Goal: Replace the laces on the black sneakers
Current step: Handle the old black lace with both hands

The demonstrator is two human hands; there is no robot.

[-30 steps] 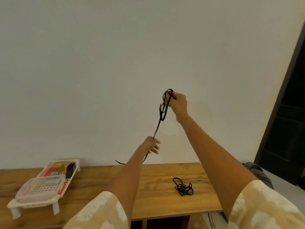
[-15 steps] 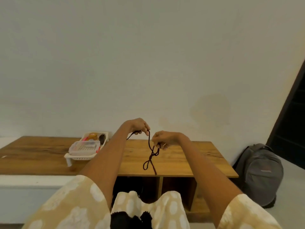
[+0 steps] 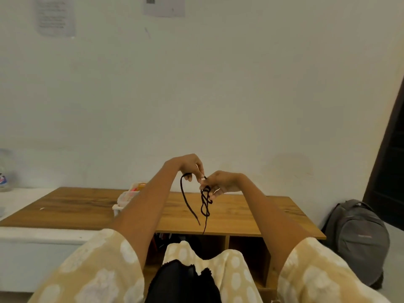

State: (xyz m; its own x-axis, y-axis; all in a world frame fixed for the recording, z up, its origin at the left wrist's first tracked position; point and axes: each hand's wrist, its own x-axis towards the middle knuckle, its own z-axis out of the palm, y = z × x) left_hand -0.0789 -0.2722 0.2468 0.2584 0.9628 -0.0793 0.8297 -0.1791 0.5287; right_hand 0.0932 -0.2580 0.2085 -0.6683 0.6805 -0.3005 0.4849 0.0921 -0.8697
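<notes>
Black lace (image 3: 205,204) held in air above wooden table (image 3: 236,217), at chest height, between both hands. Since half second ago: hands closer together, nearly touching; free end now hangs longer from left. Left hand (image 3: 189,166) raised, wrist bent, fingers pinching lace end. Right hand (image 3: 220,182) slightly lower, fingers curled round bunched loops. Lace thin, dark, loops dangling, two tails hanging down. White basket (image 3: 124,199) behind left forearm; grey backpack (image 3: 358,239) at right on floor.
</notes>
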